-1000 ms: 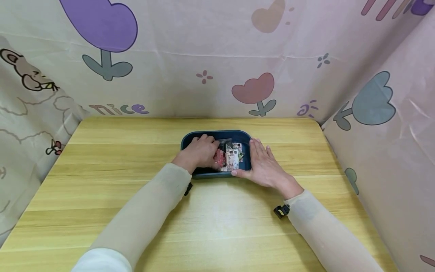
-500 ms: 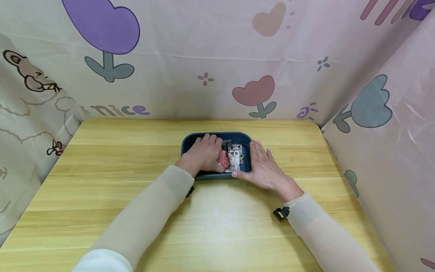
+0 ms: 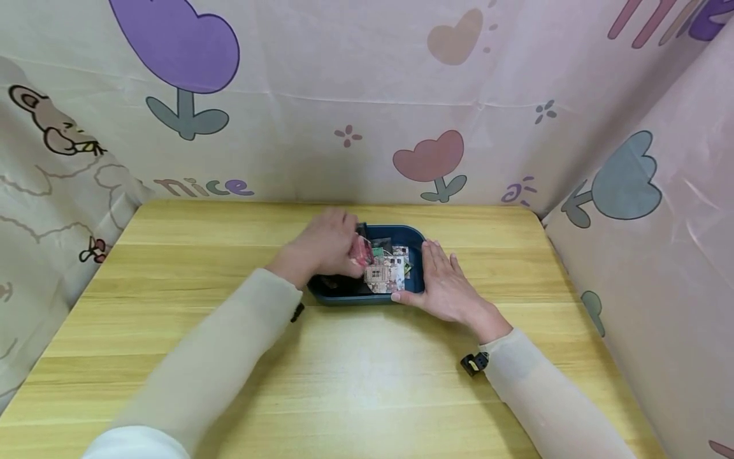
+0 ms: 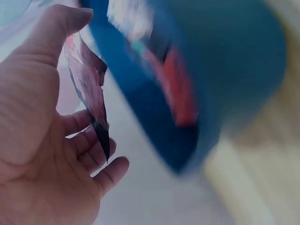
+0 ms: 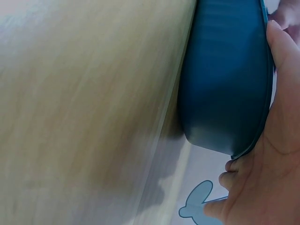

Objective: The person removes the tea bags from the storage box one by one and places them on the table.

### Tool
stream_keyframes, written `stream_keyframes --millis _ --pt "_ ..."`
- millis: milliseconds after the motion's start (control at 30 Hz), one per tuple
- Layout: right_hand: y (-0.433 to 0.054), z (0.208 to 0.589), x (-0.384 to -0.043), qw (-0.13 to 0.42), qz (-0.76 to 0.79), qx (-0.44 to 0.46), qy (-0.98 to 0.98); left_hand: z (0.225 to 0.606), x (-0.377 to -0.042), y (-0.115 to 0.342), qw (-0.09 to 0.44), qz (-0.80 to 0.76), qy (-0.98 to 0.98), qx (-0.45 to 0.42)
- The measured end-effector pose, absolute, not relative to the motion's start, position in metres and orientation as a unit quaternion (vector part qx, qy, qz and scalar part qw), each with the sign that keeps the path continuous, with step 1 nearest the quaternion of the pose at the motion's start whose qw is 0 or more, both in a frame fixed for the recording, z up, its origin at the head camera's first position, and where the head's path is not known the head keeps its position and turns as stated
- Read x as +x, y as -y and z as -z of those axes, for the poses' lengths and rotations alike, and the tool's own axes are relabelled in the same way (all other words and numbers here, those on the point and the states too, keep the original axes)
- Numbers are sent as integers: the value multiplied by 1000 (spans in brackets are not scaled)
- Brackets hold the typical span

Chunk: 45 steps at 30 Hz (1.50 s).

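Observation:
A dark blue rectangular bin (image 3: 355, 299) stands near the back of the table. Over its left end, my left hand (image 3: 323, 245) pinches a thin pink-red packet (image 4: 89, 79) with black edges between thumb and fingers. Inside the bin lie printed whitish cards (image 3: 387, 274), a small green piece (image 3: 378, 252) and a dark clear-wrapped item (image 3: 382, 243). The left wrist view shows a blurred red item (image 4: 178, 89) in the bin too. My right hand (image 3: 450, 280) rests against the bin's right end, fingers straight along the side and thumb at the front rim.
The wooden table (image 3: 367, 382) stretches in front of the bin and to both sides. Behind it hangs a printed curtain (image 3: 287, 127), and more of this cloth borders the table on the left and right.
My left hand has moved left and up from inside the bin, bringing the pink-red packet with it. More of the printed cards and the green piece now show. The right hand stays put.

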State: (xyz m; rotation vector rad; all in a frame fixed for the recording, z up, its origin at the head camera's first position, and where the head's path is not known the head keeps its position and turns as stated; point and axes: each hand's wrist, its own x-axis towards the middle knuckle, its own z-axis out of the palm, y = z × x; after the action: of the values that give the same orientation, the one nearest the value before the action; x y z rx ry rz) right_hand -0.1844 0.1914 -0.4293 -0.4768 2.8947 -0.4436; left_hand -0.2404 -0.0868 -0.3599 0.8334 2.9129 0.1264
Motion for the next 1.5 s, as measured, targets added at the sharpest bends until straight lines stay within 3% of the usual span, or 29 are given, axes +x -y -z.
stream_keyframes --millis 233,467,833,1500 --pt "-192 429 -185 92 150 -154 -972 327 -265 159 37 -69 -977 199" --pt "-194 429 -185 97 150 -152 -972 337 -275 208 85 -39 -984 153" --pt "-193 432 -186 96 159 -154 -970 393 -277 195 140 -5 -969 201" --pt "-192 431 -186 93 159 -153 -971 397 -280 178 162 -1 -966 200"
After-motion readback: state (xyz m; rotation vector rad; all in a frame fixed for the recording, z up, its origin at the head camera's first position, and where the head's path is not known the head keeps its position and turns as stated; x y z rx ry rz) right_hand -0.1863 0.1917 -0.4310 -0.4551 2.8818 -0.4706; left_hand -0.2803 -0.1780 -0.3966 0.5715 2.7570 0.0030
